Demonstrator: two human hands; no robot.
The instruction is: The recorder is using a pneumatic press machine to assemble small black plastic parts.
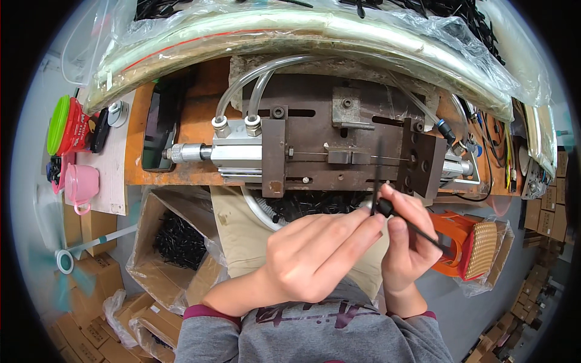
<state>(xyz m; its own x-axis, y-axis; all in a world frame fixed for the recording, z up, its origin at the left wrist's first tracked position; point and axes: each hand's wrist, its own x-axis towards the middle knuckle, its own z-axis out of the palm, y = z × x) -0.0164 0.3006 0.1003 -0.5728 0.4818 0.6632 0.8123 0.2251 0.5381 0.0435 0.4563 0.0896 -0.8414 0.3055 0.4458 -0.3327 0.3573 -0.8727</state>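
Note:
My left hand [321,248] and my right hand [405,242] meet in front of the metal fixture, both closed in a pinch. Between their fingertips is a black plastic strap with a thick head [384,208], much like a cable tie. One thin length slants down across my right palm; another thin black length [377,175] rises upright and blurred from my left fingertips. Whether both lengths are one piece I cannot tell. Just beyond stands the dark steel fixture [315,134], with small blocks [349,157] at its middle and a silver air cylinder [237,158] at its left.
Clear hoses [266,63] curve over the fixture. Plastic-wrapped bundles [315,27] line the back edge. A carton [148,242] of black parts stands lower left, an orange stool [457,242] at right. A phone-like black device [162,124] and a pink cup [82,183] are at left.

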